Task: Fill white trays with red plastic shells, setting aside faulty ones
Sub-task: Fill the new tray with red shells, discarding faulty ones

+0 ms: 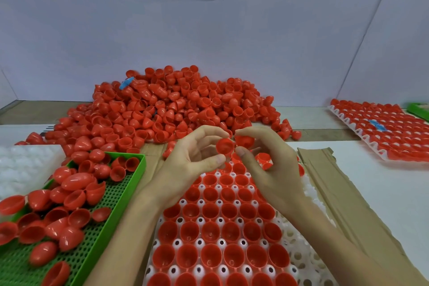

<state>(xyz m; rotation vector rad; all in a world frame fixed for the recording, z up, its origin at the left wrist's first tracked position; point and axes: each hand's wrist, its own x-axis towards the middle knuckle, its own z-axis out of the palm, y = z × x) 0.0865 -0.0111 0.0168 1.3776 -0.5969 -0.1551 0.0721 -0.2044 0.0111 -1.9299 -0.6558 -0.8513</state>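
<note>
- The white tray (301, 259) lies nearest on the tabletop, most of its pockets filled with red shells sitting open side up.
- To its left, a green perforated tray (92, 239) holds loose red shells lying at all angles.
- Above the white tray's far end, the left hand (192, 162) has its fingers pinching one red shell (224, 146) between thumb and forefinger.
- The right hand (269, 167) has its fingers gripping a second shell (244, 140), just beside the first.
- A flattened piece of cardboard (336, 193) runs along the white tray's right side.
- A stack of bare white trays (23, 167) sits at the left edge.
- Behind the hands, a large pile of red shells (167, 104) rises against the wall.
- Far right, a filled tray (383, 132) rests well apart.
</note>
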